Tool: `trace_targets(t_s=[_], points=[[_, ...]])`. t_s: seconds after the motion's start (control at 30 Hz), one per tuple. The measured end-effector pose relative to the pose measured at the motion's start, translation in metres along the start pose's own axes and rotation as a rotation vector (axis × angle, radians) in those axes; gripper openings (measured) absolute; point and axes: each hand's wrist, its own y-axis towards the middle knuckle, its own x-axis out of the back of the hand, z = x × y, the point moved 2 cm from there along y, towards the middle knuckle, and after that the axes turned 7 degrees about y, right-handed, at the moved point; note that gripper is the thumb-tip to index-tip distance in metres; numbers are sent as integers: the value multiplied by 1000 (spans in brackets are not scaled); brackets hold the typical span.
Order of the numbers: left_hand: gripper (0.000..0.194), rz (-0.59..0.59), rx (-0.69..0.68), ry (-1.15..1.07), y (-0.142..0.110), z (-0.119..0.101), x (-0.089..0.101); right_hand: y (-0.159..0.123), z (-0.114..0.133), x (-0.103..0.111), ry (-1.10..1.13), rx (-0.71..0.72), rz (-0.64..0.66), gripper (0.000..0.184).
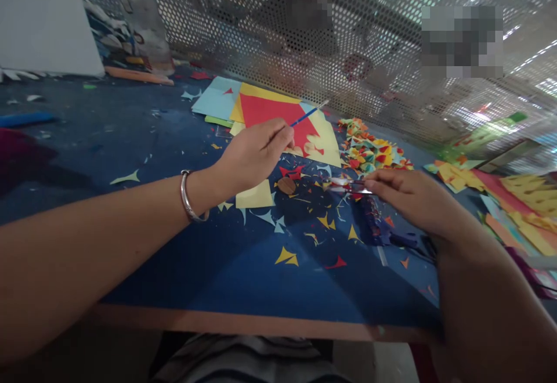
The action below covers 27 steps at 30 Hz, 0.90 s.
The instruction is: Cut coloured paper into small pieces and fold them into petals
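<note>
Striped cloth [243,362] is nearest the camera, cut off by the lower edge, in front of the blue tabletop [195,273]. Beyond it, the left hand [256,154] pinches a thin blue stick [307,116] between closed fingers, pencil-fashion, its pale tip slanting up and away over the red sheet [270,110], probably because that grip steers the tip best. The right hand [404,191] has its fingers drawn together on a slim silvery tool [350,185], held at the near end, likely to leave its far end free above the paper scraps [286,255]. The red sheet overlaps a yellow sheet [255,91], perhaps stacked to save room, and a heap of small cut pieces [378,154] sits beyond the right hand, seemingly gathered apart from the scraps. Blur hides whether the silvery tool is tweezers or scissors, or grips anything; the left palm is out of sight, a dark blue object [400,238] beside the right wrist is hard to identify, and pixelated patches [461,40] cover areas behind the perforated panel [243,40].
</note>
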Motion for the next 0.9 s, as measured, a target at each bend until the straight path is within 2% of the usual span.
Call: trace_targets(t_s=[0.1, 0.13, 0.23, 0.3, 0.37, 0.5, 0.63, 0.77, 0.9], points=[[30, 51, -26, 19, 1, 4, -1, 3, -8, 2, 31, -11, 131, 38], [29, 83, -35, 22, 1, 6, -2, 4, -10, 2, 9, -32, 108, 36], [27, 200, -47, 24, 2, 12, -5, 8, -11, 2, -86, -146, -98, 32], [24, 235, -38, 4, 4, 16, -5, 11, -4, -4, -41, -133, -121, 33], [22, 187, -7, -56, 6, 18, -2, 18, 10, -15, 45, -34, -36, 34], [23, -44, 48, -155, 9, 20, 7, 39, 32, -30, 49, 70, 44, 33], [23, -130, 42, -205, 10, 22, 10, 51, 17, -22, 2, 38, 27, 28], [22, -218, 16, -317, 12, 23, 9, 41, -2, -6, -51, -35, -131, 29], [22, -281, 15, -381, 14, 28, 7, 43, 15, -19, -7, -4, -69, 40]])
